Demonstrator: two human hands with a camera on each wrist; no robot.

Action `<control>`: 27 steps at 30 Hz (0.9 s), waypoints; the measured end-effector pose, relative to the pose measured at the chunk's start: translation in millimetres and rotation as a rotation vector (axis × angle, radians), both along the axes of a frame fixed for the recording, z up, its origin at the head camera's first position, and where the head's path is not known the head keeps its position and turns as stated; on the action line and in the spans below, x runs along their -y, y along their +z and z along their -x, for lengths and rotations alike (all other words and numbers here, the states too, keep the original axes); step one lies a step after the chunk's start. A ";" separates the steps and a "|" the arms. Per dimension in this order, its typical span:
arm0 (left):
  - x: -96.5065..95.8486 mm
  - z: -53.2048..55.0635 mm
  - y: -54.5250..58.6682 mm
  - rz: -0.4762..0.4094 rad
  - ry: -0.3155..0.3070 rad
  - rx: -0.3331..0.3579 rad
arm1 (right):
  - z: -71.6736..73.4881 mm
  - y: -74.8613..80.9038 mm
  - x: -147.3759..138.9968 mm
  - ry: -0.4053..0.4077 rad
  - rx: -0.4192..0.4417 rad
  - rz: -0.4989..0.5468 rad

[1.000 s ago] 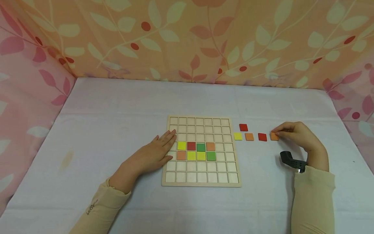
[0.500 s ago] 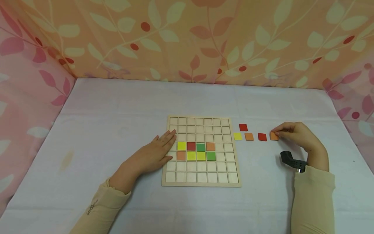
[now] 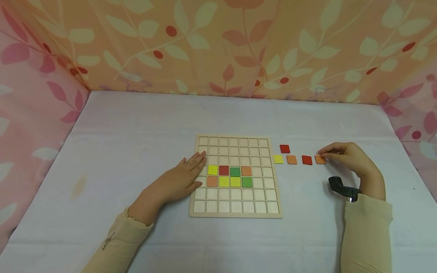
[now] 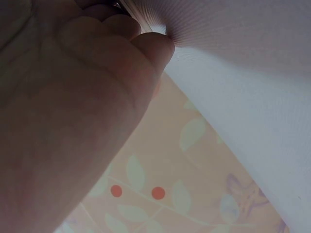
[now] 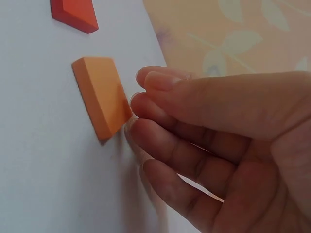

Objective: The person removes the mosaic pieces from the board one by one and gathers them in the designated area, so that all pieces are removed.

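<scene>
Left hand (image 3: 179, 181) lay flat, palm down, over the left edge of the wooden grid board (image 3: 235, 215), fingers straight, gripping nothing; it seemed to be steadying the board. Right hand (image 3: 346, 157) was at the outermost orange tile (image 3: 319, 159), which lay flat on the bench (image 3: 153, 121) at the far right end of the loose row. Right wrist view: fingers loosely bent, thumb tip near the index tip, fingertips right at the tile's edge. Thumb stood off the tile, so no pinch on it; whether a fingertip actually touched, couldn't tell.

Other loose pieces sat between board and right hand: yellow tile (image 3: 278, 159) nearest the board, then inner orange tile (image 3: 291, 159), then lower red tile (image 3: 307, 160); upper red tile (image 3: 285, 148) lay just behind the row. Two rows of four seated tiles (image 3: 224, 181) filled cells mid-board; cells around them were bare.

Step, as judged: handling the end tile on the bench, either lining it up or about to take it; one moment didn't settle which. If lifting, the next move called for thumb and finger on opposite edges, since the piece was thin and lay flat. If letting go, a clean withdrawal without nudging the lower red tile beside it.
</scene>
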State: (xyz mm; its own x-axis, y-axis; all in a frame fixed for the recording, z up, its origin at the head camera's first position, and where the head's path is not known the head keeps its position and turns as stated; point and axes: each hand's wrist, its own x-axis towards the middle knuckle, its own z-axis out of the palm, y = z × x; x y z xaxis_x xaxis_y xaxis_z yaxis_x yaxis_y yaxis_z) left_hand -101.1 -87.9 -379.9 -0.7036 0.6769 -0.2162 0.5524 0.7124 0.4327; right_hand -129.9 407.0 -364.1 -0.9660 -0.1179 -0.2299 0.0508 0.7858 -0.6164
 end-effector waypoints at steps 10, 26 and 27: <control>-0.8 0.2 -0.7 0.006 -0.002 0.003 | -2.6 10.1 10.7 -0.012 -0.026 -0.023; -0.4 0.3 -2.2 0.015 0.002 0.002 | -2.2 23.8 33.4 0.031 -0.085 0.010; -0.3 0.2 -2.0 0.014 0.002 0.000 | -1.9 24.2 34.8 0.036 -0.085 0.013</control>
